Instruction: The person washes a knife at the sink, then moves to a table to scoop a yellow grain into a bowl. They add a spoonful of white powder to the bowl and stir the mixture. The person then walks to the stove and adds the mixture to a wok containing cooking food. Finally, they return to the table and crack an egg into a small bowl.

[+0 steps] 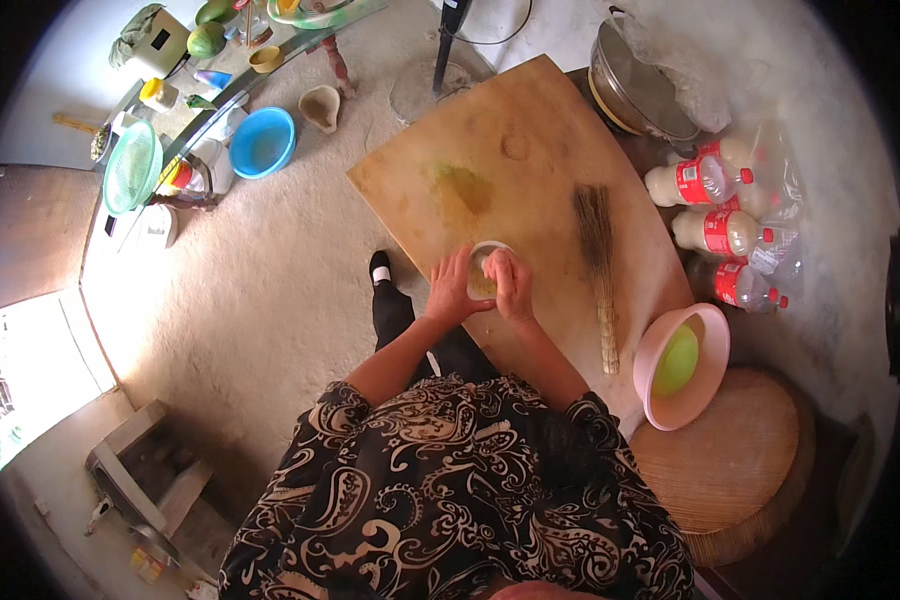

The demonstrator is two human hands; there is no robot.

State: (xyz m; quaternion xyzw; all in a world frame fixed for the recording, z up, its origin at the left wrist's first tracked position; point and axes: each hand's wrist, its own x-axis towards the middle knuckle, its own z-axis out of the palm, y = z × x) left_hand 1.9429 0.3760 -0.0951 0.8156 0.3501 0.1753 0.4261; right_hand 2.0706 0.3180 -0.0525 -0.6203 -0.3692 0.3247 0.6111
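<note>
A small round bowl (493,244) with a pale rim stands near the left edge of the wooden board (420,161). Yellowish-brown matter shows inside it. My left hand (450,289) wraps the bowl's left and near side, fingers pointing away and thumb across the front. Over the bowl's right side, my right hand (511,285) is curled in a fist; whatever it may grip is hidden by the fingers. A greenish-brown stain (461,189) marks the board beyond the bowl. To the right lies a straw hand brush (596,255), dark bristles pointing away from me.
A pink basin (645,360) with a green bowl (676,361) inside sits at the board's right corner, by a round wooden lid (720,457). Several plastic bottles (694,182) and a metal pot (630,75) line the right side. A blue basin (262,142) is at left.
</note>
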